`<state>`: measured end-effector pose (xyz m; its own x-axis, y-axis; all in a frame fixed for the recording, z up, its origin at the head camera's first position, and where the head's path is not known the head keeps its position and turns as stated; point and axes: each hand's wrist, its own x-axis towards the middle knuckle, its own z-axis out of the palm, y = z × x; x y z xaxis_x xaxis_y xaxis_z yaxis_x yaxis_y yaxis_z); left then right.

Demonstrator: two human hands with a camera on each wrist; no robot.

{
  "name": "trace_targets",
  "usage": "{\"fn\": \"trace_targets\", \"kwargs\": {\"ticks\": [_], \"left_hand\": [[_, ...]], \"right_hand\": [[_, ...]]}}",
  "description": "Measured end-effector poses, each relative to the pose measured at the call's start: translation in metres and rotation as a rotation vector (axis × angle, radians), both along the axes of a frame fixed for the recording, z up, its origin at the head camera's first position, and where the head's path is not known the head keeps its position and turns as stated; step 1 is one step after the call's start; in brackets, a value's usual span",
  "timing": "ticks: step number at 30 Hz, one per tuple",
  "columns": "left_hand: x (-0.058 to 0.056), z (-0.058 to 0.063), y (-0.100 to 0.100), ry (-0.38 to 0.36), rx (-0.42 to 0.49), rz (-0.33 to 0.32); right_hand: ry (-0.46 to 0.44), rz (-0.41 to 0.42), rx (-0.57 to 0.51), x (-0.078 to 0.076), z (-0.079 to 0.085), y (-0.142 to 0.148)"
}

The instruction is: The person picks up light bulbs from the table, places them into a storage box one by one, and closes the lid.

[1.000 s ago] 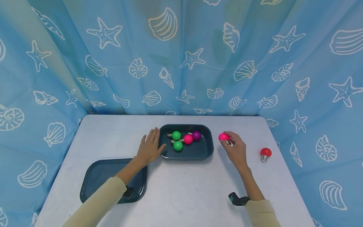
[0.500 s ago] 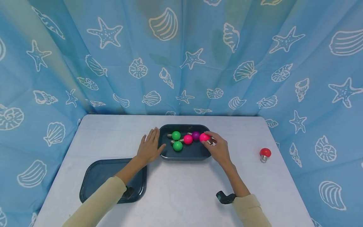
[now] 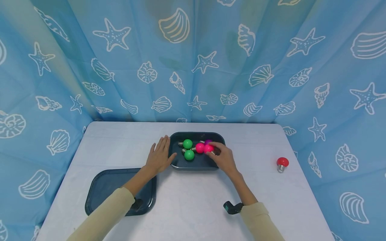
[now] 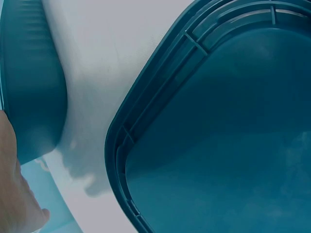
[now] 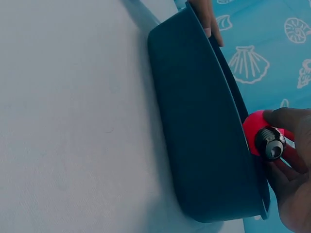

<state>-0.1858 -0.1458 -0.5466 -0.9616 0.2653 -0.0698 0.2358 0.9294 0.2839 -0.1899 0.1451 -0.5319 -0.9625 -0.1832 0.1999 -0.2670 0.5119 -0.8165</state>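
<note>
Head: high, downward; wrist views: close (tub (image 5: 204, 121) shared).

Behind and beside the white table (image 3: 193, 201), I see blue curtain (image 3: 184, 53) printed with white starfish (image 3: 113, 34) and seashells (image 3: 174, 26).

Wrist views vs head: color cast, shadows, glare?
Left wrist: teal cast, soft shadow on tabletop between bin and dark tray; right wrist: bluish, dim, small glint on metal base of pink bulb; head: brighter, faint soft shadows on tabletop.
</note>
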Motion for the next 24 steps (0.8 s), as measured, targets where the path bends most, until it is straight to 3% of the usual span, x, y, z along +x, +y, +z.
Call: {"fn": "trace_targets", "kwargs": {"ticks": [9,16,24], "left_hand": [[0.001,0.001,0.000,-0.004,-0.007,-0.003],[0.002,0.000,0.000,0.034,0.026,-0.006],[0.002,0.001,0.000,0.011,0.000,-0.001]], "right_hand": [[-0.041,0.036,0.049,0.000,-0.003,-0.007],[-0.083,0.060,0.090,-0.003,-0.007,-0.009],[-0.061,0.084,0.146,-0.007,-0.012,-0.013]]}}
